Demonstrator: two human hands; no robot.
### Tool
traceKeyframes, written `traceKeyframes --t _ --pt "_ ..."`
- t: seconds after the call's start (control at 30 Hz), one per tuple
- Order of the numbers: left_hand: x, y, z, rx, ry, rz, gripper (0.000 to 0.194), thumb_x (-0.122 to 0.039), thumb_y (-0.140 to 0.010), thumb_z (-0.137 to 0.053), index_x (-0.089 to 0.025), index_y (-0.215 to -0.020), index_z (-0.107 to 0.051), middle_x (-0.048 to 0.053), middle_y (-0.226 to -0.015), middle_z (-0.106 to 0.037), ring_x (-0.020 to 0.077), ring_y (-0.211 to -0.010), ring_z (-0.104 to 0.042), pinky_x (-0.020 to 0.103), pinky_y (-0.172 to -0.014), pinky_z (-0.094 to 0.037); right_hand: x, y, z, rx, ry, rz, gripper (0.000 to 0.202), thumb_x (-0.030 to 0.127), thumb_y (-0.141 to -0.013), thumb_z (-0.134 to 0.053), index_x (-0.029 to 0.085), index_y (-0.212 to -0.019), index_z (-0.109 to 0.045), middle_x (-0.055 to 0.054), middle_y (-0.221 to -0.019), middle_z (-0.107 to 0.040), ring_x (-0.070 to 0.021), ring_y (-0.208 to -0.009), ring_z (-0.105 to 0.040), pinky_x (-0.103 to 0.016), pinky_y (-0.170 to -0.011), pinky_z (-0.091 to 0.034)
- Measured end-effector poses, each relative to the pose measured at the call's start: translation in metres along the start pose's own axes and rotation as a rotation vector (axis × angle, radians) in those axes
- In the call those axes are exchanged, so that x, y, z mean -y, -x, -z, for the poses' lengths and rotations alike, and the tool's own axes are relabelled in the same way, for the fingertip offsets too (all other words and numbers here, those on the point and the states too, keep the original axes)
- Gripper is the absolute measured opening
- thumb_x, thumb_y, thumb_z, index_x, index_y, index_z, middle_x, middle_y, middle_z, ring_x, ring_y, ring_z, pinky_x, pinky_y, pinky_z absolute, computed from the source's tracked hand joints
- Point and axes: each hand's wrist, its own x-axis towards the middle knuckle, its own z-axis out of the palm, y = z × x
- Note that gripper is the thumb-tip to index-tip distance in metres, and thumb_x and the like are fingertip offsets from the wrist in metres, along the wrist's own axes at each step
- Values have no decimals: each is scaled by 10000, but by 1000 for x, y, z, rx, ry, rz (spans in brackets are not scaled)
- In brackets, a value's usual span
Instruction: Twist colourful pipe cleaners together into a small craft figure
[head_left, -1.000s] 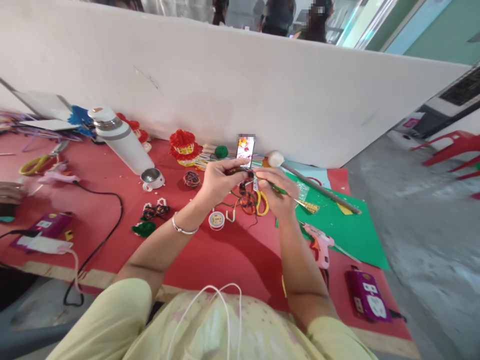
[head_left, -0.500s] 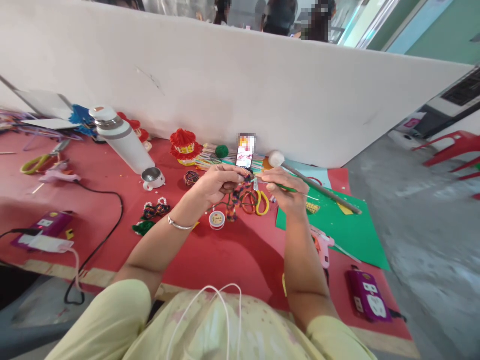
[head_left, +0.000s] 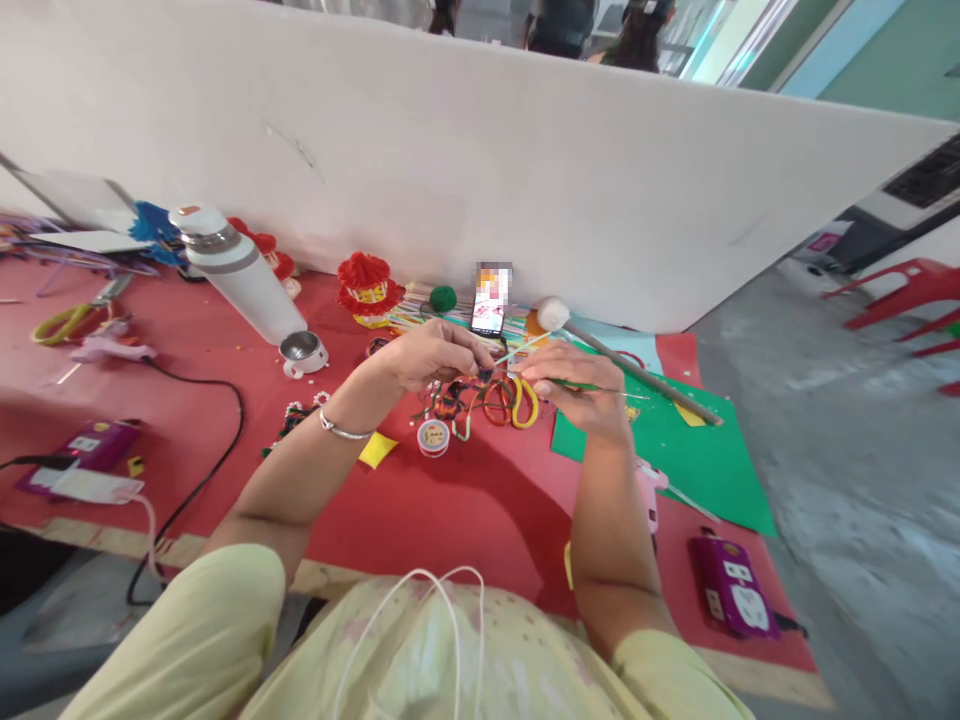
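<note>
My left hand [head_left: 442, 357] pinches a dark multicoloured yarn piece [head_left: 450, 398], part of which hangs below the fingers. My right hand [head_left: 577, 385] is closed round a thin tool with a green handle [head_left: 581, 384]; its metal shaft sticks out to the right. The two hands are a little apart. Yellow-and-red scissors [head_left: 523, 402] lie just beneath, between them. A small round spool [head_left: 433, 437] stands on the red table below my left hand. Behind the hands a phone [head_left: 491, 300] leans upright with its screen lit.
On the left are a white bottle [head_left: 244, 280], a metal-lined cup [head_left: 303, 352] and a purple socket box [head_left: 82, 455]. A stick with a white ball [head_left: 553, 315] crosses green sheets [head_left: 675, 460] on the right. Another purple box [head_left: 735, 585] sits near the front edge. A white partition [head_left: 465, 150] stands behind.
My hands have moved slightly apart. The yarn piece has shifted left and hangs less far down. A yellow piece beside my left forearm is now more exposed.
</note>
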Motion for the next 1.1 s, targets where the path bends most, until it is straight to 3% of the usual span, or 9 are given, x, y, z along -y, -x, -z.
traceKeyframes --t 0.2,0.5,0.7,0.9,1.0,1.1 --pt "1 -2 3 110 -132 -7 184 -158 -580 -739 -150 -710 -869 28 -500 -610 70 -433 -401 225 -424 -209 1 1 2 52 -104 -29 216 273 -932 -817 389 -1107 -868 0 -992 -891 -216 -895 -832 -421 -852 -639" --pt "-4 -4 -4 166 -214 24 190 -108 -558 -686 -139 -655 -846 32 -474 -586 91 -415 -418 240 -427 -236 2 1 0 70 -209 -169 97 402 -913 -824 336 -932 -893 -27 -871 -879 -221 -792 -813 -409 -788 -637" --pt "-6 -2 -5 153 -249 -56 172 -145 -595 -695 -152 -671 -849 16 -493 -584 82 -448 -408 242 -441 -239 -10 6 -6 -84 -332 -305 191 486 -869 -851 299 -844 -887 -34 -788 -846 -214 -734 -771 -375 -715 -606" --pt "-4 2 -5 60 -272 -114 211 -176 -637 -708 -181 -758 -880 -2 -571 -638 84 -513 -449 223 -481 -303 -10 0 -24 -299 -530 -572 313 559 -695 -952 264 -723 -851 -26 -687 -810 -203 -617 -749 -337 -601 -621" --pt "-1 0 -8 8 -172 -117 188 -181 -639 -724 -168 -757 -869 -23 -502 -574 67 -461 -385 228 -460 -247 -9 -4 -35 -402 -635 -682 324 541 -639 -984 258 -707 -839 3 -670 -798 -144 -561 -720 -255 -533 -592" --pt "5 -4 -11 -80 -48 -125 162 -175 -637 -754 -154 -759 -859 -34 -460 -537 54 -418 -333 234 -436 -183 -7 -7 -44 -488 -697 -701 309 498 -610 -1007 260 -718 -842 20 -680 -801 -112 -586 -733 -202 -553 -597"
